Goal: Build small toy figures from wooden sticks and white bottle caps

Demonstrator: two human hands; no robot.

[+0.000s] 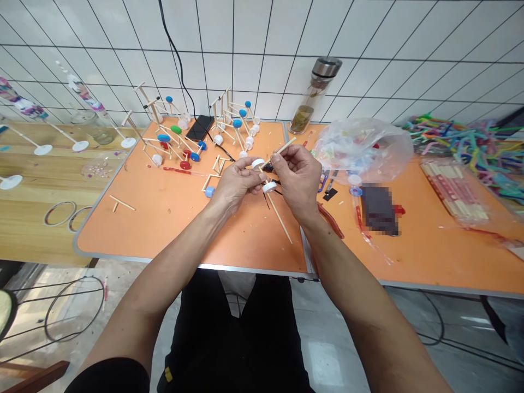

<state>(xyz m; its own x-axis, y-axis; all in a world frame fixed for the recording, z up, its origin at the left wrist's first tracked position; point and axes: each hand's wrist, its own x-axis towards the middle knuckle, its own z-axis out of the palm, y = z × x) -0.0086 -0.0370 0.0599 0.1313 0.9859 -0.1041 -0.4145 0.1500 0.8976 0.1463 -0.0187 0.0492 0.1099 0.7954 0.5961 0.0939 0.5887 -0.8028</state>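
Above the front of the orange table, my two hands are close together on a small assembly of wooden sticks (pixel 280 219) and white bottle caps (pixel 269 187). My left hand (pixel 238 183) is closed, its thumb and fingers pinching the assembly between the two caps. With thumb and index finger my right hand (pixel 298 173) grips a short wooden stick (pixel 286 144) that slants up to the right. One longer stick points down toward the table's front edge. Where the sticks join is partly hidden by my fingers. Dark thin ties (pixel 267 200) hang near the caps.
Several stick frames with coloured caps (pixel 164 138) stand at the back left, near a phone (pixel 200 128). A glass bottle (pixel 314 95) leans in view by the wall. Rightward are a plastic bag (pixel 364 147), red-handled pliers (pixel 331 220) and packed sticks (pixel 454 190).
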